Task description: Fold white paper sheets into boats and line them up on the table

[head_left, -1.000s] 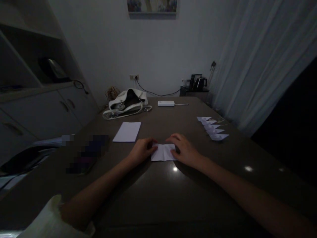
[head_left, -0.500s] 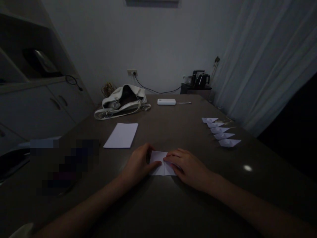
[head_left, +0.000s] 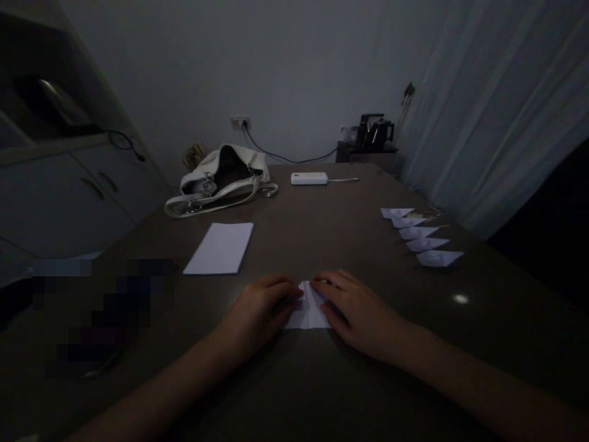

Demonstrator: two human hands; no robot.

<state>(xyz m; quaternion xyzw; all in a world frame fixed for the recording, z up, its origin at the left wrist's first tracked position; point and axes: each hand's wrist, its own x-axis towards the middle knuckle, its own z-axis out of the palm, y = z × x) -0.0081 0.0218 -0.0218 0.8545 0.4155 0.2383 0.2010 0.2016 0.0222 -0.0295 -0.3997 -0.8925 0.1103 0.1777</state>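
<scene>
A small folded sheet of white paper lies on the table in front of me, a crease running down its middle. My left hand holds its left side, with thumb and fingers pinched near the top left, where the edge slants inward. My right hand grips the right side, fingertips near the top and thumb lower down. Both hands cover the outer parts of the sheet. Off to the right, several folded paper boats stand in a row. A stack of white paper is left of the sheet.
A white handbag sits at the far left of the brown table. Near the far edge lies a white power bank with a short cable. Behind the table, a black kettle stands on a low cabinet. The left side is blurred by pixelation.
My left fingers have moved inward to the sheet's middle, and its top left corner now slants in. My right hand stays at the right side. The view has shifted slightly.
</scene>
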